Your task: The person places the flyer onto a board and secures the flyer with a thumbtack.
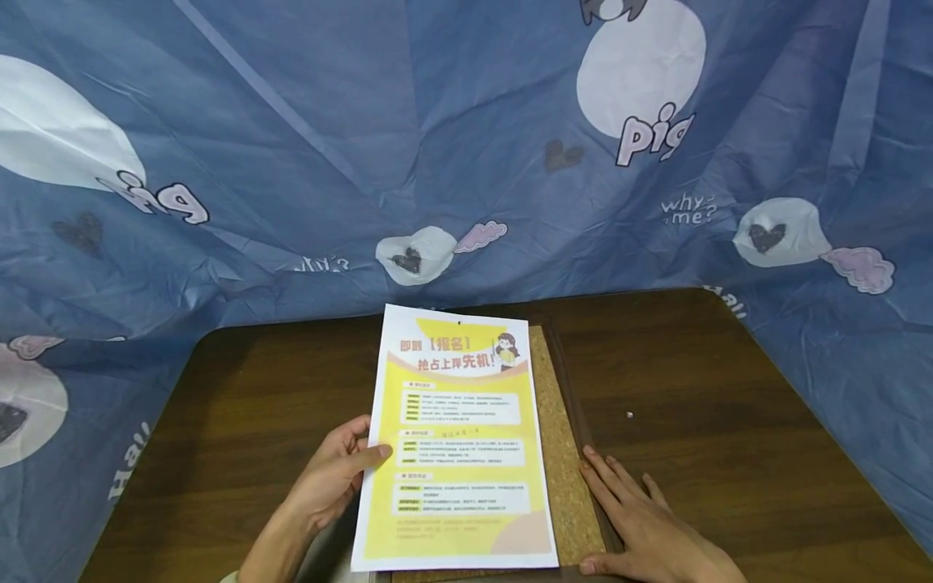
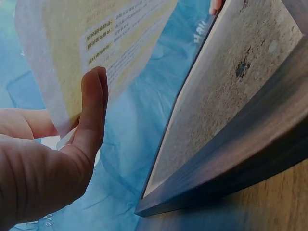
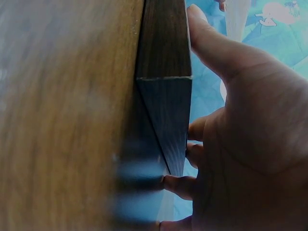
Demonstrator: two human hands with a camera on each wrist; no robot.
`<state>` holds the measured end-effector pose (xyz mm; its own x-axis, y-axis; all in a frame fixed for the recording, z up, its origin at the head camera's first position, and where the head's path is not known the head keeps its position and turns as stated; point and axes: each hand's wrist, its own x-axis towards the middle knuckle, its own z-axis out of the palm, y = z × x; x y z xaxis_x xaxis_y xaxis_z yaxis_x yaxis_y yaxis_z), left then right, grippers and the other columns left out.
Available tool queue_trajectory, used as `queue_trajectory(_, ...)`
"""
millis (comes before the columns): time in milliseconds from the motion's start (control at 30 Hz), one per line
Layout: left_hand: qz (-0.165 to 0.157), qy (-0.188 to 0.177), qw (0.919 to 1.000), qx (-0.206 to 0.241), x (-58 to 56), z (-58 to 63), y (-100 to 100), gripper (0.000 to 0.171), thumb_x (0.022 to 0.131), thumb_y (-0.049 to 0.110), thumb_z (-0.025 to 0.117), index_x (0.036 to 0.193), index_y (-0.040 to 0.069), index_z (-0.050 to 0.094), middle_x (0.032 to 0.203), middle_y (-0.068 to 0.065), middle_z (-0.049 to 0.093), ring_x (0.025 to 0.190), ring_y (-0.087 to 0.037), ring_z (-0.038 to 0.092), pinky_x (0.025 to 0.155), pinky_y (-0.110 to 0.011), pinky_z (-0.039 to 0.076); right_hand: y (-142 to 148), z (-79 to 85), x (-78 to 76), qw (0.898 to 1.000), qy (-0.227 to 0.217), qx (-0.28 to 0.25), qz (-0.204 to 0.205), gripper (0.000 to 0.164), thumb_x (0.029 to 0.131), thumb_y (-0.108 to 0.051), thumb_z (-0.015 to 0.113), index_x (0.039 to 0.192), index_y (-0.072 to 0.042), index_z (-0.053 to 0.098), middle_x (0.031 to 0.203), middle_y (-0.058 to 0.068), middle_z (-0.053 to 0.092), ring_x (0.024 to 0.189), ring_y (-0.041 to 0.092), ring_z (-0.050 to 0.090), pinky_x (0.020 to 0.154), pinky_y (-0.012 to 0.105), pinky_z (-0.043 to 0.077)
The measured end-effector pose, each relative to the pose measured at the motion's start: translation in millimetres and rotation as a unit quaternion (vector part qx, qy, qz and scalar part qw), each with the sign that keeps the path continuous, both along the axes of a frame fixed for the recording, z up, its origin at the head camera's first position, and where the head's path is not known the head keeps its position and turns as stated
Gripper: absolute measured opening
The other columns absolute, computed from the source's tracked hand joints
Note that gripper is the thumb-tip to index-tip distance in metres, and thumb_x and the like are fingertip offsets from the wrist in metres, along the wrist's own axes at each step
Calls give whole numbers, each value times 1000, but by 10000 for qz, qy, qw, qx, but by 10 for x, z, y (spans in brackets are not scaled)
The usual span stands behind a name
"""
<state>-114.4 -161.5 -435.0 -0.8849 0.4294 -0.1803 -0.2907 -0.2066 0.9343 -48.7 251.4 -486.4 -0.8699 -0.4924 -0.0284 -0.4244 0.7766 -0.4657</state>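
Flyer [image 1: 457,437] headline "即刻报名" in hands [image 1: 331,478]

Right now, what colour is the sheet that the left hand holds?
Mostly yellow with white borders; the sheet shows best in the head view.

Dark wooden table [image 1: 729,421], blue cartoon-print cloth [image 1: 291,146]

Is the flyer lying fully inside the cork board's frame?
No. In the head view the flyer overhangs the cork board on the left, where the left hand pinches its edge.
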Motion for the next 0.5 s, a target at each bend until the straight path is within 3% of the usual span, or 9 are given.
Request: queue_trajectory(500,127,-50,9999,-47,-9,20,86,46,94,-7,53,135,-18,34,114,-26,67,94,-33,70,75,-41,58,13,-33,2,9998,179,19,56,110,78,-69,67,157,-6,23,164,12,14,140,50,24,90,81,27)
